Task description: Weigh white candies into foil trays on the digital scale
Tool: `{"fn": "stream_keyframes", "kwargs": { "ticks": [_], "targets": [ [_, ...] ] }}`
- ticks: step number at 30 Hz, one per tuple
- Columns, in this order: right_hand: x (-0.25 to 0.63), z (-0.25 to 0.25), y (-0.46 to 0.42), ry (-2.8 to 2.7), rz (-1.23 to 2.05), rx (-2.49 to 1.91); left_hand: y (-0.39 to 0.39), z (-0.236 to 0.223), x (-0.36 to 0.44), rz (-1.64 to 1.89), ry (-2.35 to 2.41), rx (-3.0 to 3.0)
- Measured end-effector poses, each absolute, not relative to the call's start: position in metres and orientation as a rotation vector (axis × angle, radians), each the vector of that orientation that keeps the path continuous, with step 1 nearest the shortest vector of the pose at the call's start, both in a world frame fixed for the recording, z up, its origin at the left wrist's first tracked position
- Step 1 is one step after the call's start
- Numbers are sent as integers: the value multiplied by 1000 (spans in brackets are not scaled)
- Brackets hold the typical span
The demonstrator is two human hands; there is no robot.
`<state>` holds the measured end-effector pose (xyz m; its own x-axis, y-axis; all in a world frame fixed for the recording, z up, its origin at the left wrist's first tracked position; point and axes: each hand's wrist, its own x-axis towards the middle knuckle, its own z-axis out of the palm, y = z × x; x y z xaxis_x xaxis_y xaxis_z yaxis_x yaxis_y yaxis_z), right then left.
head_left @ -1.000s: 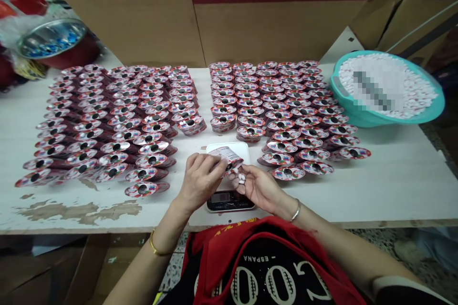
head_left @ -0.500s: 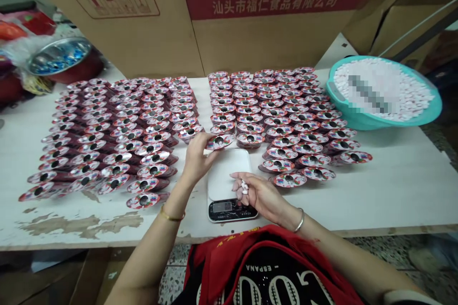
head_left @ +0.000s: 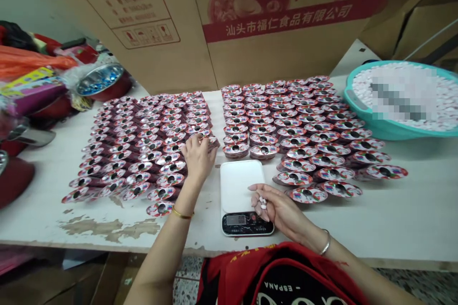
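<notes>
My left hand (head_left: pixel 198 158) is closed at the near end of the left block of standing pouches. Its fingers pinch the top of a red and white pouch (head_left: pixel 214 142) with a dark round opening; they hide part of it. My right hand (head_left: pixel 277 209) is palm up with curled fingers, holding a few small white candies (head_left: pixel 263 203). It hovers over the right edge of a kitchen scale (head_left: pixel 239 186), whose white plate is bare and whose display appears to read zero.
More pouches (head_left: pixel 296 166) stand in rows on the right. A turquoise basin (head_left: pixel 386 126) heaped with small whitish pieces sits at the far right. Behind rises a large cardboard box (head_left: pixel 143 66). At the left are a metal bowl (head_left: pixel 107 90) with blue-wrapped pieces and assorted bags.
My left hand has moved a pouch from above the scale's far edge leftward to the left block's near end. My right hand stays by the scale with the candies. The view has shifted left.
</notes>
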<state>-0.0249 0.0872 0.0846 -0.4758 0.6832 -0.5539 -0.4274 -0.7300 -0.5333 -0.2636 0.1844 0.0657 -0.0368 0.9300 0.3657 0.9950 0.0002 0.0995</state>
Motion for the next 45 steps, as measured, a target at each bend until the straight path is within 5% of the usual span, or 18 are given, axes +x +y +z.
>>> {"fn": "stream_keyframes", "kwargs": {
  "ticks": [5, 14, 30, 45],
  "targets": [
    [-23, 87, 87, -395, 2196, -1037, 182, 78, -274, -212, -2013, -2076],
    [9, 97, 77, -438, 2264, -1089, 124, 143, -230, -310, -1722, -2615],
    [28, 122, 90, -834, 2169, -1214, 84, 108, -249, -873, -1782, -2673],
    [-15, 150, 136, -1715, 1658, -1199, 47, 85, -261, -1224, -1885, -2395]
  ]
}}
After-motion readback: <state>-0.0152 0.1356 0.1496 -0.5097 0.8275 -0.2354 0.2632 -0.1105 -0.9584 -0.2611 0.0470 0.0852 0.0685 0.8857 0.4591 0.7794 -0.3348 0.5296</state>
